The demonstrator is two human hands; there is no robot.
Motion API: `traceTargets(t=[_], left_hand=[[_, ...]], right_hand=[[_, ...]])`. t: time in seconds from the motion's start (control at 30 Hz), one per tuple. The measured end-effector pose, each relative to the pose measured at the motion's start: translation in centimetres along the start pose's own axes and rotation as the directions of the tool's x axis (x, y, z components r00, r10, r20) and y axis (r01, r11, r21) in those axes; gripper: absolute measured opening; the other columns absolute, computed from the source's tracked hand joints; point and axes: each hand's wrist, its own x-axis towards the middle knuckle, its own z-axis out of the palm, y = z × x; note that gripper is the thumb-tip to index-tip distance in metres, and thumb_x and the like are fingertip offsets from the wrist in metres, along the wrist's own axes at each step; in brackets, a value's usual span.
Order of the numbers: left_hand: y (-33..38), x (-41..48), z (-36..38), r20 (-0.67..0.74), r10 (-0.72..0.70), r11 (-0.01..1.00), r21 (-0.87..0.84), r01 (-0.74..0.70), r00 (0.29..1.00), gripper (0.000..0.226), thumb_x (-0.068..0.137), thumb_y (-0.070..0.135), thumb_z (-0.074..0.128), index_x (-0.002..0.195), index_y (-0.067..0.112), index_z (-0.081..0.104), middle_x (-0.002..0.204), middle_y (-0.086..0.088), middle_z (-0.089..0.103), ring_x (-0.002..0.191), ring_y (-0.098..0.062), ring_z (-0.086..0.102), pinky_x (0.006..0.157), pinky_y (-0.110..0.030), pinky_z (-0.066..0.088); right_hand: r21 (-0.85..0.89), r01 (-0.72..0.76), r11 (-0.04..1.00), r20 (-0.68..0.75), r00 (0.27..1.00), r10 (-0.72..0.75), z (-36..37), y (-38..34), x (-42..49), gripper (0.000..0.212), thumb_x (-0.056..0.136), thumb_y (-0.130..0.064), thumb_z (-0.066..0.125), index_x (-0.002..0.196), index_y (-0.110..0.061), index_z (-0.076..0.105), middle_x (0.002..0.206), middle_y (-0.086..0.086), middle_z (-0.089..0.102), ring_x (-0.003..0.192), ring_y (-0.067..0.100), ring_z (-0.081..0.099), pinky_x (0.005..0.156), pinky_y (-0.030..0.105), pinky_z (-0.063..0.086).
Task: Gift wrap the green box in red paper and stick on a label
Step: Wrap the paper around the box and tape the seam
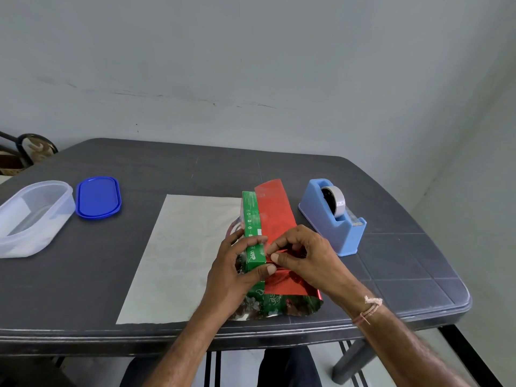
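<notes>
My left hand point(237, 263) clamped green box point(252, 219) | right hand point(304, 252) pinched red paper point(275, 210) beside it | judged half-wrapped; taping, ends, label outstanding.

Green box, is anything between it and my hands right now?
Nothing visible does. The left hand already grips the green box at its near end, and the right hand pinches the red paper right against the box.

Both forearms reach forward, with the hands close together. The left hand point(237, 263) grips the green box point(252, 216) with curled fingers. The right hand point(304, 255) pinches the red paper point(275, 210).
</notes>
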Motion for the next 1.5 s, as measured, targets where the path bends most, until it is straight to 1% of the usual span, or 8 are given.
traceTargets(t=[0.33, 0.67, 0.8, 0.9, 0.97, 1.07, 1.27, 1.5], left_hand=[[0.2, -0.1, 0.0, -0.006, 0.02, 1.0, 0.002, -0.02, 1.0, 0.062, 0.062, 0.075, 0.079, 0.12, 0.057, 0.065, 0.145, 0.03, 0.042, 0.134, -0.002, 0.05, 0.106, -0.041, 0.054], [0.3, -0.2, -0.1, -0.001, 0.017, 1.0, 0.022, -0.017, 1.0, 0.055, 0.07, 0.062, 0.085, 0.121, 0.057, 0.064, 0.145, 0.033, 0.041, 0.134, 0.003, 0.048, 0.106, -0.037, 0.053], [0.3, -0.3, -0.2, -0.003, 0.014, 1.0, 0.008, -0.014, 1.0, 0.059, 0.068, 0.066, 0.084, 0.122, 0.057, 0.064, 0.144, 0.033, 0.042, 0.134, 0.002, 0.05, 0.102, -0.03, 0.055], [0.3, -0.2, -0.1, -0.004, 0.007, 1.0, -0.013, -0.007, 1.0, 0.058, 0.068, 0.063, 0.085, 0.122, 0.055, 0.065, 0.142, 0.034, 0.043, 0.132, 0.0, 0.052, 0.098, -0.027, 0.056], [0.2, -0.2, -0.1, -0.006, 0.004, 1.0, -0.014, -0.005, 1.0, 0.057, 0.068, 0.063, 0.086, 0.121, 0.055, 0.065, 0.142, 0.034, 0.044, 0.132, 0.0, 0.052, 0.1, -0.03, 0.056], [0.2, -0.2, -0.1, -0.01, -0.006, 1.0, -0.005, 0.006, 1.0, 0.064, 0.062, 0.071, 0.082, 0.122, 0.055, 0.065, 0.145, 0.031, 0.042, 0.132, 0.001, 0.051, 0.103, -0.037, 0.055], [0.0, -0.2, -0.1, -0.023, -0.023, 1.0, -0.009, 0.023, 0.999, 0.068, 0.058, 0.071, 0.083, 0.121, 0.056, 0.065, 0.15, 0.027, 0.042, 0.134, -0.002, 0.051, 0.105, -0.04, 0.054], [0.2, -0.2, 0.0, -0.02, -0.006, 1.0, 0.019, 0.006, 1.0, 0.061, 0.06, 0.07, 0.086, 0.114, 0.071, 0.059, 0.144, 0.034, 0.042, 0.126, 0.016, 0.049, 0.102, -0.029, 0.051]], right_hand=[[0.004, 0.017, 1.0, -0.01, 1.0, -0.017, 0.1, 0.0, -0.3, 0.017, 0.085, -0.027, 0.082, 0.098, -0.038, 0.079, 0.103, -0.019, 0.065, 0.101, 0.0, 0.059, 0.087, 0.018, 0.049], [0.022, 0.003, 1.0, -0.036, 0.999, -0.002, 0.3, 0.2, -0.6, 0.02, 0.085, -0.03, 0.082, 0.1, -0.043, 0.077, 0.105, -0.017, 0.065, 0.101, 0.003, 0.059, 0.089, 0.024, 0.052], [0.062, -0.007, 0.998, -0.036, 0.999, 0.009, 0.2, -0.2, -0.9, 0.038, 0.085, -0.027, 0.082, 0.106, -0.056, 0.068, 0.102, -0.018, 0.062, 0.099, -0.002, 0.054, 0.086, 0.015, 0.046], [0.087, -0.061, 0.994, -0.011, 0.998, 0.063, 0.2, 0.2, -0.6, 0.047, 0.085, -0.028, 0.082, 0.117, -0.056, 0.063, 0.103, -0.016, 0.062, 0.102, 0.005, 0.056, 0.092, 0.023, 0.049], [0.121, -0.09, 0.989, 0.016, 0.996, 0.089, 0.0, 0.3, -0.5, 0.043, 0.086, -0.028, 0.081, 0.12, -0.05, 0.067, 0.102, -0.014, 0.063, 0.101, 0.01, 0.058, 0.094, 0.028, 0.052], [0.17, -0.1, 0.98, 0.062, 0.994, 0.09, -0.9, -0.4, -0.2, 0.031, 0.09, -0.026, 0.078, 0.118, -0.039, 0.072, 0.097, -0.008, 0.068, 0.091, 0.013, 0.062, 0.085, 0.023, 0.055], [-0.088, 0.0, 0.996, 0.073, 0.997, 0.006, -2.0, -2.2, 1.6, 0.017, 0.082, -0.045, 0.082, 0.097, -0.039, 0.077, 0.1, -0.015, 0.068, 0.086, 0.007, 0.062, 0.076, 0.023, 0.055], [0.008, -0.015, 1.0, 0.169, 0.986, 0.013, -0.8, -3.0, 2.9, 0.005, 0.085, -0.022, 0.084, 0.084, -0.023, 0.079, 0.089, -0.009, 0.075, 0.079, 0.02, 0.068, 0.074, 0.022, 0.056]])
